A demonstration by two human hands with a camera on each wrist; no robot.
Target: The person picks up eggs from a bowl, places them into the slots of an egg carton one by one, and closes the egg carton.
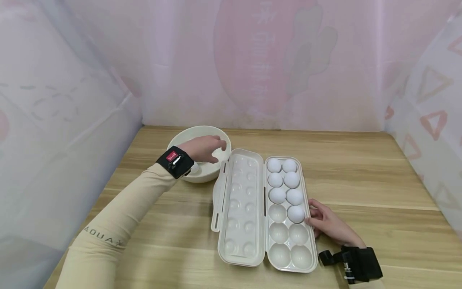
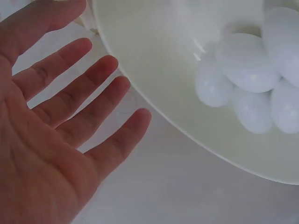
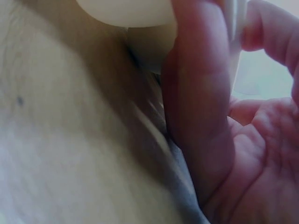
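Head view: left hand [image 1: 205,148] hovers over the white bowl [image 1: 187,134], far left on the surface [image 1: 361,168]. Right hand [image 1: 326,224] rests against the open egg tray [image 1: 310,224], seven eggs [image 1: 285,188] seated.

Left wrist view: fingers [image 2: 88,93] straight, spread, empty; loose eggs [image 2: 247,63] lie in the bowl. Judged light, smooth, fragile; cup each around its middle.

Right wrist view: fingers [image 3: 198,116] curled loosely against the tray's edge.

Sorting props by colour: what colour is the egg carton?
Cream-white egg carton, clearest in the head view.
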